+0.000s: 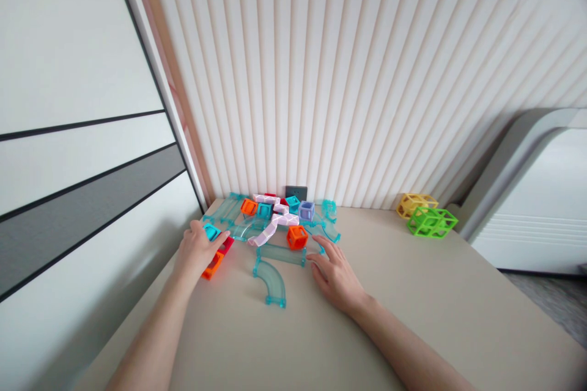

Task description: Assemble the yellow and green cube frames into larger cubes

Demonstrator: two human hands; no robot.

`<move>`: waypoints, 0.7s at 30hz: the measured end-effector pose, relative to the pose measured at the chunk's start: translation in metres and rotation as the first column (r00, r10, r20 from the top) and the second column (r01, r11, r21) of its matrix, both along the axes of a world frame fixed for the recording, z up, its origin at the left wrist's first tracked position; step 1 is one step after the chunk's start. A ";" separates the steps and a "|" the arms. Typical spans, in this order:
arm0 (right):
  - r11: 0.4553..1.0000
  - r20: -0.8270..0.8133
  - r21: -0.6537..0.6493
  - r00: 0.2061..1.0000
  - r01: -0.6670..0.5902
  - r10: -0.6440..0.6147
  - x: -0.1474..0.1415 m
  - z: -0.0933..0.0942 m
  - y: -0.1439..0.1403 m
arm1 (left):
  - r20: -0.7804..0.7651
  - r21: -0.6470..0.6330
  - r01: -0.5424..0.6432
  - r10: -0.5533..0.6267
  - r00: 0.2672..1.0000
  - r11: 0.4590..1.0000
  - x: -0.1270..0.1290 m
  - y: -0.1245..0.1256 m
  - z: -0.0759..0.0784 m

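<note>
Left of centre in the frame, the left hand (pixel 198 250) curls loosely over a stack of small hollow cubes (pixel 215 256), touching them. The right hand (pixel 337 275) lies flat and open on the tabletop (pixel 435 293), holding nothing, beside a curved clear-blue track piece (pixel 271 281). Both look light, stiff, smooth plastic, likely easiest pinched by the edges.

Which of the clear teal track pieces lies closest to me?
The curved track, lying alone on the table between the left hand and right hand; the other tracks sit farther back among the cubes.
</note>
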State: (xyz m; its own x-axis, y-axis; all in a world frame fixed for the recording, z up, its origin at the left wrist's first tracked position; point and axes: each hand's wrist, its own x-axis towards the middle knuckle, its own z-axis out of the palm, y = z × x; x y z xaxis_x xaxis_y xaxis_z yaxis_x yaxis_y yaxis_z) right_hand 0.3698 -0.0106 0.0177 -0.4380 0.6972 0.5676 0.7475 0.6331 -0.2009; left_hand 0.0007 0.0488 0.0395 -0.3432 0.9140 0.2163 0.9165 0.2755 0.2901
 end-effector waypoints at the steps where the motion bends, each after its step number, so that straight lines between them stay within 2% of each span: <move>1: 1.000 0.002 0.001 1.000 0.001 -0.001 0.000 0.000 0.000 | 0.007 0.007 -0.001 0.001 1.000 1.000 0.000 0.000 0.000; 13: 1.000 -0.004 0.008 1.000 -0.003 0.003 0.000 0.003 -0.001 | 0.050 0.072 -0.010 0.007 0.999 0.997 0.007 0.001 0.006; 21: 1.000 0.001 0.001 1.000 0.001 -0.001 0.000 0.001 -0.001 | 0.098 0.069 0.002 -0.009 0.995 0.998 0.000 0.004 0.003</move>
State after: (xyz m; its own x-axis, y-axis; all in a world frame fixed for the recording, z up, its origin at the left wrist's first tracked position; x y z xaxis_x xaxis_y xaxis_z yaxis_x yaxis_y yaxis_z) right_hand 0.3698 -0.0112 0.0185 -0.4376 0.6974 0.5675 0.7487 0.6322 -0.1996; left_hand 0.0006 0.0531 0.0425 -0.3611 0.9001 0.2438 0.8840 0.2471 0.3968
